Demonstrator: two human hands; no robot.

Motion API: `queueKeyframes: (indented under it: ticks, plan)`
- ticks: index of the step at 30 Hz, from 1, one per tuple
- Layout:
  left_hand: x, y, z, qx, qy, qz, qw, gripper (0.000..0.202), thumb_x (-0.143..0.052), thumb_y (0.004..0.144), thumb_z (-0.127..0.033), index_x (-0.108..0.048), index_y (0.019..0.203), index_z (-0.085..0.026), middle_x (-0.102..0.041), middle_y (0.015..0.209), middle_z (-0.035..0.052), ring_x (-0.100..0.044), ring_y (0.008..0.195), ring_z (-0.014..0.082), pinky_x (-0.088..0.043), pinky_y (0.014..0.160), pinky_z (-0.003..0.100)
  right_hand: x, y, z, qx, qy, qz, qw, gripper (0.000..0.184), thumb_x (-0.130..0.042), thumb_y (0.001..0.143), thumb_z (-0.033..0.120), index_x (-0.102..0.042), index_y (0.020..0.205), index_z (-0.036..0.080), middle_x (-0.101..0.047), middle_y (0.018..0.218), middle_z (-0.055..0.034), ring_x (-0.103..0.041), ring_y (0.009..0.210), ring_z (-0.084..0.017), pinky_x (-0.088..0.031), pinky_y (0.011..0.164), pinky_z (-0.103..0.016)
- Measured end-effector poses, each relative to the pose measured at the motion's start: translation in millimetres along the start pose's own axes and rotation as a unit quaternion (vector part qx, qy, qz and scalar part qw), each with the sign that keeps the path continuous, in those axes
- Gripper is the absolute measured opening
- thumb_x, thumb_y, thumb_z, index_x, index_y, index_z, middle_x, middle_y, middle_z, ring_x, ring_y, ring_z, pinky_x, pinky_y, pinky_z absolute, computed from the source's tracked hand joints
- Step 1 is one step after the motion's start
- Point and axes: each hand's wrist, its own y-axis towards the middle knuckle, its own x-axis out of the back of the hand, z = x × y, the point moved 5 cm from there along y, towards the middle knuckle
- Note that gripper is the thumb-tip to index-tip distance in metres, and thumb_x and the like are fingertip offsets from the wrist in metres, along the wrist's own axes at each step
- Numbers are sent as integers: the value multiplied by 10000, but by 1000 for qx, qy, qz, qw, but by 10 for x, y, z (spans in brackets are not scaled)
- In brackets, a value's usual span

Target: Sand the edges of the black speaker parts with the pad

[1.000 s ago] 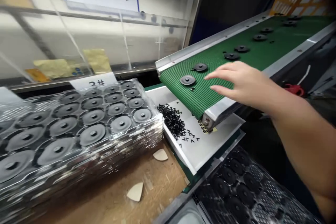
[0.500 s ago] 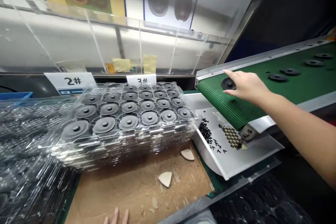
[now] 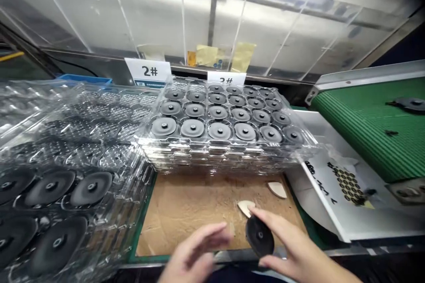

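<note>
My right hand (image 3: 288,245) grips a black oval disc (image 3: 260,235) with a small raised hub, thumb and fingers on its edges, above the front of the brown board (image 3: 186,212). To its left, my left hand (image 3: 199,252) is raised with fingers and thumb apart, holding nothing and slightly blurred. Just behind the disc lies a cream wedge-shaped piece (image 3: 245,207); a second cream wedge (image 3: 277,189) rests farther right on the board. At the board's back stands a stack of clear plastic trays (image 3: 226,152), the top one filled with rows of grey oval discs (image 3: 220,131).
More clear trays (image 3: 109,159) with dark discs stand at left. On the right, a white tray (image 3: 375,225) holds small black parts and a sheet of round stickers (image 3: 348,185). Beyond it, a green conveyor belt (image 3: 358,128) carries another disc (image 3: 413,104).
My right hand has come back from the conveyor to the board, bringing the black disc. My left hand has risen further into view beside it. The camera view has shifted left and down.
</note>
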Motion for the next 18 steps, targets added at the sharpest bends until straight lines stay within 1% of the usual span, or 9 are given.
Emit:
queueKeyframes:
  ticks: [2, 3, 6, 7, 8, 11, 15, 16, 18]
  plan:
    - [-182, 19, 48, 45, -170, 55, 983, 450, -663, 733, -430, -664, 1141, -242, -698, 1134, 147, -604, 1112, 303, -425, 975, 455, -295, 1, -15, -7, 62, -19, 998, 810, -717, 733, 384, -357, 1433, 193, -463, 1405, -157, -470, 1266, -318, -426, 1020, -452]
    - [-310, -3, 69, 76, -283, 92, 952, 512, -721, 682, -433, -651, 1167, -285, -635, 1250, 141, -543, 1195, 324, -400, 1009, 459, -405, -2, -6, -5, 92, -36, 995, 834, -723, 727, 405, -337, 1441, 214, -478, 1394, -152, -486, 1252, -312, -439, 1007, -437]
    - [-672, -144, 77, 165, -572, 190, 781, 700, -717, 619, -561, -558, 1262, -334, -595, 1299, 141, -555, 1176, 339, -428, 974, 485, -616, 24, 85, 19, 158, -79, 984, 908, -762, 677, 454, -304, 1445, 300, -548, 1327, -113, -537, 1191, -294, -456, 979, -410]
    - [-742, -181, 81, 187, -621, 198, 735, 754, -735, 586, -565, -543, 1274, -326, -606, 1276, 146, -574, 1149, 334, -434, 964, 478, -652, 51, 129, 29, 171, -86, 981, 920, -772, 659, 465, -310, 1440, 313, -558, 1306, -108, -542, 1177, -295, -455, 975, -412]
    - [-785, -202, 93, 207, -648, 194, 707, 779, -758, 559, -550, -546, 1268, -311, -620, 1249, 149, -586, 1131, 328, -425, 969, 471, -675, 88, 174, 35, 179, -87, 979, 929, -781, 642, 474, -321, 1434, 313, -561, 1288, -110, -545, 1164, -298, -453, 972, -418]
    - [-798, -191, 105, 242, -678, 179, 670, 750, -796, 541, -494, -576, 1226, -282, -647, 1203, 140, -590, 1123, 307, -393, 995, 444, -679, 216, 295, 30, 175, -70, 982, 959, -796, 615, 476, -334, 1431, 276, -562, 1237, -131, -551, 1123, -303, -464, 942, -429]
    - [-663, -105, 46, 267, -715, 154, 627, 738, -817, 556, -440, -572, 1227, -257, -648, 1192, 133, -589, 1119, 301, -423, 963, 400, -589, 309, 401, 64, 133, -46, 988, 929, -758, 654, 517, -331, 1436, 253, -532, 1279, -140, -487, 1189, -318, -419, 987, -454]
    - [-624, -89, 30, 280, -725, 146, 612, 741, -822, 561, -419, -561, 1237, -266, -645, 1193, 126, -596, 1111, 298, -434, 954, 395, -555, 315, 366, 66, 117, -58, 989, 888, -732, 672, 545, -354, 1425, 265, -519, 1301, -130, -470, 1209, -320, -404, 1003, -457]
    - [-553, -61, 0, 306, -747, 126, 576, 748, -833, 563, -377, -539, 1248, -316, -638, 1198, 95, -618, 1082, 292, -468, 922, 397, -477, 318, 154, 15, 82, -118, 990, 707, -628, 767, 565, -419, 1382, 288, -531, 1269, -111, -515, 1153, -297, -431, 974, -442]
